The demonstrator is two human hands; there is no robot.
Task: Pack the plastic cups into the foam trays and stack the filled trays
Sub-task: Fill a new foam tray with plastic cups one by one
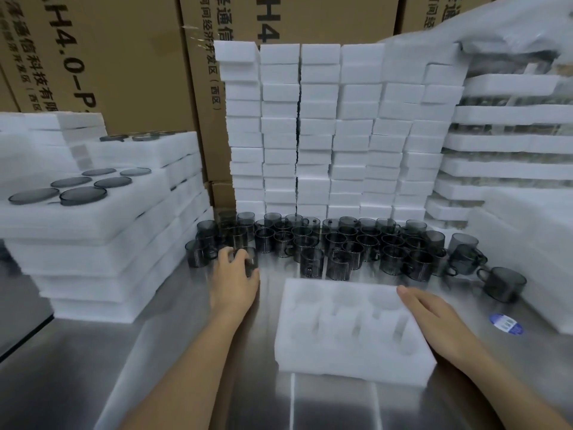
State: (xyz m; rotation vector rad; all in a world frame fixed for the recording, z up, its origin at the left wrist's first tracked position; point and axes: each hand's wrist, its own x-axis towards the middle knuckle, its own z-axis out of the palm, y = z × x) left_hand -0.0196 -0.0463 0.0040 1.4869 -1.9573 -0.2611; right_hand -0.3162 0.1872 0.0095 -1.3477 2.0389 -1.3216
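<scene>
Filled trays (93, 218) are stacked at left. The left hand (235, 274) curls round 1 cup (251, 259) among many loose cups (341, 243) on the tabletop (186, 367). The right hand (434, 315), fingers straight, rests on the empty tray (341, 336), so most of the packing is left.

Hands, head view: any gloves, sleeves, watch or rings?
No gloves: the left hand and right hand are both bare. The left forearm and right forearm are bare up to the frame's edge; no sleeve shows. No watch, ring or band is visible, though the left hand is slightly blurred.
</scene>
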